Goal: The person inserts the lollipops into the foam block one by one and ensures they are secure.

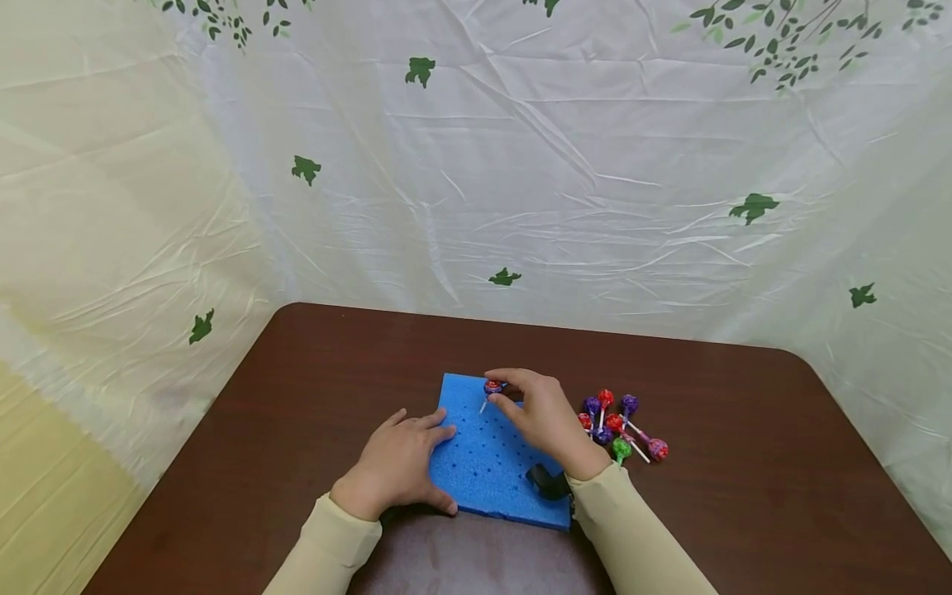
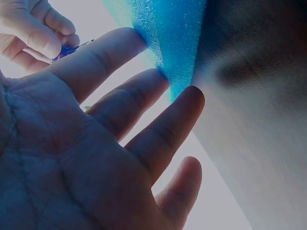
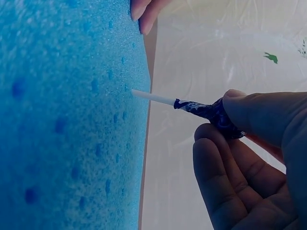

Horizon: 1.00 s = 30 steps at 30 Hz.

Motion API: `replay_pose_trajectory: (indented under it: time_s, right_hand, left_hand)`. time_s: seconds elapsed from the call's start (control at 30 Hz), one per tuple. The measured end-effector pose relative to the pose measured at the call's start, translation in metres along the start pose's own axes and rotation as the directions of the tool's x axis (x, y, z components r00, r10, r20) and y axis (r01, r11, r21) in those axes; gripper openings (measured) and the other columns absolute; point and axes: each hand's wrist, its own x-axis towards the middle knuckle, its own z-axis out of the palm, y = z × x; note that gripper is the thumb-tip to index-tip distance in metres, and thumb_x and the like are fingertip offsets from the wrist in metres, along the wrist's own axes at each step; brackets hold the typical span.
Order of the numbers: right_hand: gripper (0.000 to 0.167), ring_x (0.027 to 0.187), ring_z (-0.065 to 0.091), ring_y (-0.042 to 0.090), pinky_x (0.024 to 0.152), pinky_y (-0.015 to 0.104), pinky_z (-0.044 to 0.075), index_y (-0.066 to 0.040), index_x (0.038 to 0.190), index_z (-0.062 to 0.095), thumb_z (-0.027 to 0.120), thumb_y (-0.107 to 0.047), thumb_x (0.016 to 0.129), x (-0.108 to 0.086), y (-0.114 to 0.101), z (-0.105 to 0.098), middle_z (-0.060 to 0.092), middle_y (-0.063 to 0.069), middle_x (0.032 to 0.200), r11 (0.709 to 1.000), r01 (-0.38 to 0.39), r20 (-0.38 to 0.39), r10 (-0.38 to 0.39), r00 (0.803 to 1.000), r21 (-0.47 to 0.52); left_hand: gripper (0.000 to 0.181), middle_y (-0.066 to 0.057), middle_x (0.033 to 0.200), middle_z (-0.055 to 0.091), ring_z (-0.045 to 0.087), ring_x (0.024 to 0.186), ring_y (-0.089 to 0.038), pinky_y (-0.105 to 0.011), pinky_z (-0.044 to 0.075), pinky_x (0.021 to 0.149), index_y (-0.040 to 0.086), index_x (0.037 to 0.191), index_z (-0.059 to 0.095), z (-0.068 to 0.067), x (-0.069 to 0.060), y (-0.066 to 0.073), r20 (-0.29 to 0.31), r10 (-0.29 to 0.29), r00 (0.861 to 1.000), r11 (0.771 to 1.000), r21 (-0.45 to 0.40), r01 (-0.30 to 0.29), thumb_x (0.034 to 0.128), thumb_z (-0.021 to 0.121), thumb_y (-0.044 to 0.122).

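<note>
A blue foam board dotted with rows of small holes lies on the table. My right hand pinches a wrapped lollipop by its head, over the far part of the board. In the right wrist view the lollipop's white stick points at the board's holed face; whether its tip touches is hard to tell. My left hand rests on the board's left edge, fingers spread. From the left wrist view its fingertips touch the side of the foam.
Right of the board, partly behind my right wrist, lies a loose pile of lollipops in red, purple and green wrappers. The brown table has rounded far corners. A pale curtain with green leaf prints hangs behind it.
</note>
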Motion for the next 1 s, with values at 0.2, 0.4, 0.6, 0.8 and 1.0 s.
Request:
replay_pose_trajectory:
  time_s: [0.2,0.4,0.6,0.8,1.0]
  right_hand:
    - [0.035,0.095,0.069,0.02,0.081,0.042,0.058,-0.014,0.127,0.068,0.073,-0.017,0.093,0.0002,0.0003,-0.0001,0.07,0.003,0.114,1.0,-0.004,-0.006,0.004,1.0,0.018]
    - [0.035,0.094,0.069,0.018,0.08,0.04,0.058,-0.014,0.127,0.069,0.074,-0.018,0.092,-0.0006,0.0017,0.0057,0.071,0.002,0.113,1.0,-0.019,0.006,0.019,1.0,0.013]
    - [0.034,0.092,0.069,0.016,0.078,0.037,0.058,-0.015,0.126,0.07,0.074,-0.018,0.092,-0.0009,0.0009,0.0088,0.071,0.001,0.112,0.999,-0.032,0.008,0.032,0.999,0.003]
    - [0.034,0.091,0.069,0.015,0.077,0.037,0.058,-0.014,0.126,0.07,0.074,-0.019,0.092,-0.0019,0.0017,0.0082,0.071,0.001,0.113,1.0,-0.03,0.003,0.03,1.0,0.007]
    - [0.038,0.093,0.07,0.016,0.079,0.038,0.058,-0.013,0.129,0.068,0.074,-0.016,0.092,-0.0019,0.002,0.0066,0.071,0.0,0.111,1.0,-0.007,0.02,0.007,1.0,0.016]
  left_hand:
    - [0.103,-0.01,0.149,0.049,0.052,0.131,-0.028,-0.056,0.029,0.112,0.014,0.137,0.063,-0.0003,0.0007,-0.0004,-0.002,0.001,1.0,1.0,0.005,-0.001,0.0548,0.085,0.071]
    - [0.103,-0.009,0.149,0.049,0.052,0.131,-0.028,-0.056,0.029,0.112,0.014,0.138,0.063,0.0,0.0006,-0.0003,0.0,0.003,1.0,1.0,-0.004,-0.003,0.055,0.086,0.07]
    - [0.102,-0.009,0.149,0.049,0.052,0.131,-0.027,-0.056,0.03,0.112,0.014,0.137,0.063,0.0016,0.0004,-0.0006,0.005,0.003,1.0,1.0,-0.002,-0.003,0.0551,0.086,0.071]
    - [0.103,-0.01,0.149,0.049,0.052,0.131,-0.028,-0.056,0.03,0.112,0.014,0.137,0.063,0.0031,0.0004,-0.0011,0.006,0.003,1.0,1.0,-0.006,-0.003,0.0549,0.085,0.071]
    - [0.102,-0.01,0.148,0.049,0.051,0.131,-0.028,-0.056,0.03,0.112,0.014,0.137,0.063,0.0018,0.0003,-0.0004,-0.004,0.006,1.0,1.0,-0.01,-0.006,0.0549,0.086,0.069]
